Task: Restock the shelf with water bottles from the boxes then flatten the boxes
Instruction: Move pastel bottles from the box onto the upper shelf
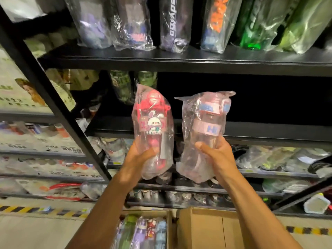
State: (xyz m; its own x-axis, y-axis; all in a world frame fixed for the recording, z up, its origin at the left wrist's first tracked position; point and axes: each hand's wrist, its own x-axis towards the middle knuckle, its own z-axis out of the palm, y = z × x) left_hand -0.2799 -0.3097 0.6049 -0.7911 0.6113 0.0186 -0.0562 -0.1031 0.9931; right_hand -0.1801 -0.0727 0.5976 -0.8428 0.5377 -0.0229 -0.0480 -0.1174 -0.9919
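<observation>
Red bottle: the clear bottle with a red lid and a white bunny picture [152,130], inside a thin see-through plastic bag, is up in the air in front of the black metal shelf [269,136].
Pink bottle: the clear bottle with a pink lid and blue labels [206,123], bagged too, is just beside it and not touching.
Left hand: the left hand [140,155] wraps round the red bottle's bottom part.
Right hand: the right hand [215,153] grips the pink bottle low down, apart from the left.
Boxes: a brown cardboard box of bottles [169,229] and a second brown box [206,230] sit on the floor below.
Slip: the bags look slippery, so a bottle may slide out and fall.
Tip: both are held low, so a top may lean and knock the shelf edge.
</observation>
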